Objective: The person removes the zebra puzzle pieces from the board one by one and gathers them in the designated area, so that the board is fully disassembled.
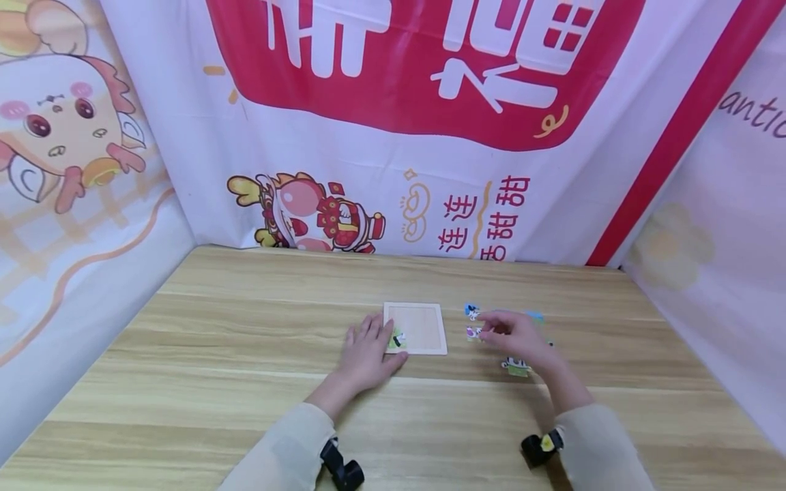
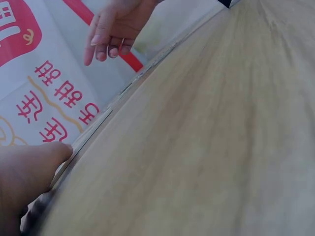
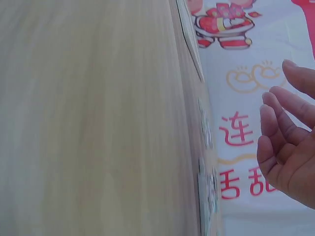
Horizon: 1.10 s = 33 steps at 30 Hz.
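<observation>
A shallow square wooden puzzle tray (image 1: 426, 327) lies on the table, with one green, black and white puzzle piece (image 1: 398, 339) in its lower left corner. My left hand (image 1: 367, 354) rests at the tray's left side, fingers along the edge and thumb by the lower rim. To the right, my right hand (image 1: 522, 337) hovers over loose pieces, its fingers loosely bent with nothing seen between them. Near its fingertips are a blue-and-white piece (image 1: 471, 311) and a piece with a pink spot (image 1: 473, 333). The hand partly hides others.
Below the right hand lies a green-edged piece (image 1: 517, 370), and a light blue piece (image 1: 536, 316) shows behind it. The wooden table (image 1: 245, 327) ends at a printed cloth backdrop (image 1: 368, 150), with cloth at both sides too.
</observation>
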{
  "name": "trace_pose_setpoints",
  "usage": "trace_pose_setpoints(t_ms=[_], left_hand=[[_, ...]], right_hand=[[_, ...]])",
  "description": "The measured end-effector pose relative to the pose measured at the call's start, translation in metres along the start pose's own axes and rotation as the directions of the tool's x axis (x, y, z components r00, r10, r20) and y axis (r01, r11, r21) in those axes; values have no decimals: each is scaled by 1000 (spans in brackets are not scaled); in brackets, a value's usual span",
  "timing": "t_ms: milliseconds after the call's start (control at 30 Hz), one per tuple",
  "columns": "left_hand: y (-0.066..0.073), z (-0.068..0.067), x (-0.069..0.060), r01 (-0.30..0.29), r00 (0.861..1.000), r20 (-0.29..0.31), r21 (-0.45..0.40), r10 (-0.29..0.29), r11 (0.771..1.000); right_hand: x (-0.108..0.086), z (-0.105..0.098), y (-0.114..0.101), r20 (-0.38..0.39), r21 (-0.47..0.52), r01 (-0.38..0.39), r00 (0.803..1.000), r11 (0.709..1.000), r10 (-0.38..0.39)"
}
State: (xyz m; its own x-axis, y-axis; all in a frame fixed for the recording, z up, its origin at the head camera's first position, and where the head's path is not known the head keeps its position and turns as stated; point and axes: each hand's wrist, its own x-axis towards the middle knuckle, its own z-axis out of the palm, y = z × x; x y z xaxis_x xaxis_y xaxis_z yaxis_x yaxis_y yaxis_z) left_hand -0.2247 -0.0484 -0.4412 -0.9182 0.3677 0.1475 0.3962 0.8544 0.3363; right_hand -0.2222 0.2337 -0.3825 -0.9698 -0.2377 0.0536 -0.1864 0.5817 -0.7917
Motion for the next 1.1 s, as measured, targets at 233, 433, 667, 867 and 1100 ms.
trace_pose_setpoints(t_ms=[233, 433, 667, 867, 1100], left_hand=[[-14, -4, 2, 9, 1000, 26, 2, -9, 1000], [-20, -8, 3, 17, 996, 84, -1, -17, 1000], [-20, -4, 3, 6, 994, 110, 53, -11, 999], [-19, -4, 1, -14, 995, 104, 74, 7, 997], [-20, -7, -1, -54, 995, 85, 86, 47, 995]], right_hand=[[19, 27, -18, 31, 59, 102, 994, 993, -104], [33, 50, -29, 57, 42, 82, 995, 996, -84], [44, 72, -31, 111, 46, 122, 986, 991, -126], [46, 88, -36, 154, 11, 134, 979, 991, -134], [51, 104, -28, 135, 4, 171, 976, 985, -170]])
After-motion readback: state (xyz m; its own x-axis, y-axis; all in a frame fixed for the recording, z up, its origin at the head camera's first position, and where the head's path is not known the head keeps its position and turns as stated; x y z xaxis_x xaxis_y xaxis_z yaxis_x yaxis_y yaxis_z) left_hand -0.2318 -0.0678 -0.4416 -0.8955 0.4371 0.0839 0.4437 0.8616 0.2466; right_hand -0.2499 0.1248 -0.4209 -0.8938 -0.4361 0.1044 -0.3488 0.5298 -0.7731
